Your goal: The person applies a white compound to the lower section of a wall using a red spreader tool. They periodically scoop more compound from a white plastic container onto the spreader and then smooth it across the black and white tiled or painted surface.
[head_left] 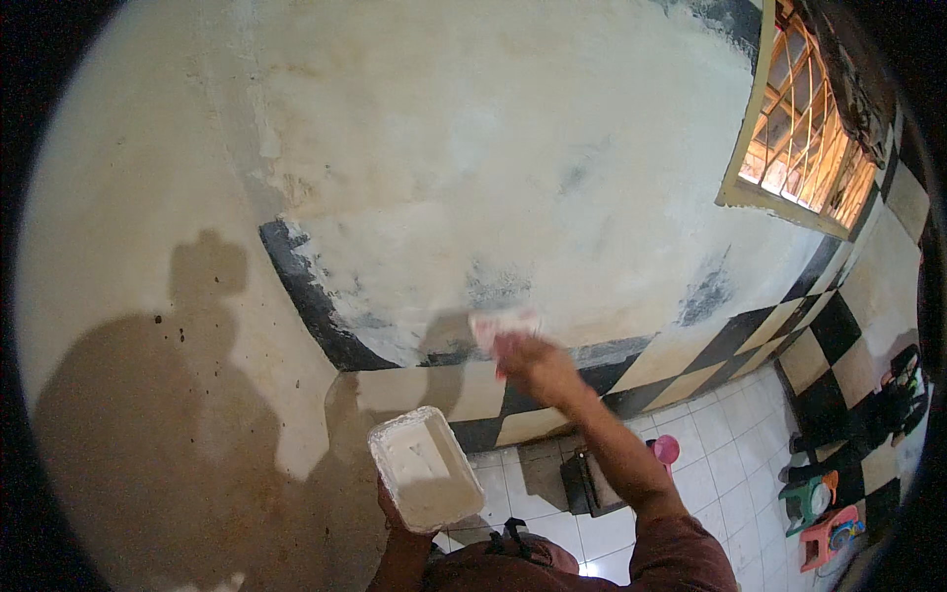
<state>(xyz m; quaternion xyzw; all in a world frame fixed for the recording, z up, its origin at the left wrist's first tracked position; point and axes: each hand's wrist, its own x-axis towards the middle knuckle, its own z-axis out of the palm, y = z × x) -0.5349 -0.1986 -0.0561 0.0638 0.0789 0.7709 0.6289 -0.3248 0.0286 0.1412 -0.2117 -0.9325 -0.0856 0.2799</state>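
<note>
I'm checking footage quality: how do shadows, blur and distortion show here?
Head view: a large shadow falls across the left wall; head view: the right hand and its tool look slightly smeared; head view: the checkered wall band curves, and the corners are black.

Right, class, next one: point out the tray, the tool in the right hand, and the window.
Tray (386, 479): head view, on its left rim.
Tool (505, 323): head view, on its pale end, nearest the wall (395, 168).
Window (807, 118): head view, middle of its barred opening.
</note>
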